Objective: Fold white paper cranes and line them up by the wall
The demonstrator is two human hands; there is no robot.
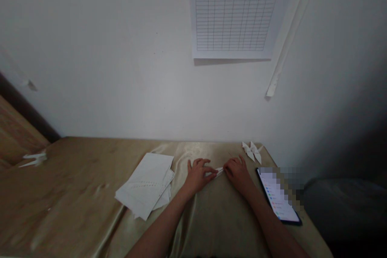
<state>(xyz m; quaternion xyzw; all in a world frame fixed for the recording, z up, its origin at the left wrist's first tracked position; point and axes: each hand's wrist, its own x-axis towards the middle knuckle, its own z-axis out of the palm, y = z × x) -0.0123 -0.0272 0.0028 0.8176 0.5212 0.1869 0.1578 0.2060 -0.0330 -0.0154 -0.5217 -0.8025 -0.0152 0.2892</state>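
Both hands meet on a small folded piece of white paper [219, 170] lying on the gold satin cloth [90, 193] that covers the table. My left hand [198, 174] pinches its left end with curled fingers. My right hand [237, 172] grips its right end, fingers closed over it. Most of the paper is hidden under the fingers.
A loose stack of white sheets [147, 184] lies left of my left forearm. A finished white paper crane [252, 151] sits by the wall at the back right. A lit phone [278, 199] lies at the table's right edge. A printed grid form [234, 18] hangs on the wall.
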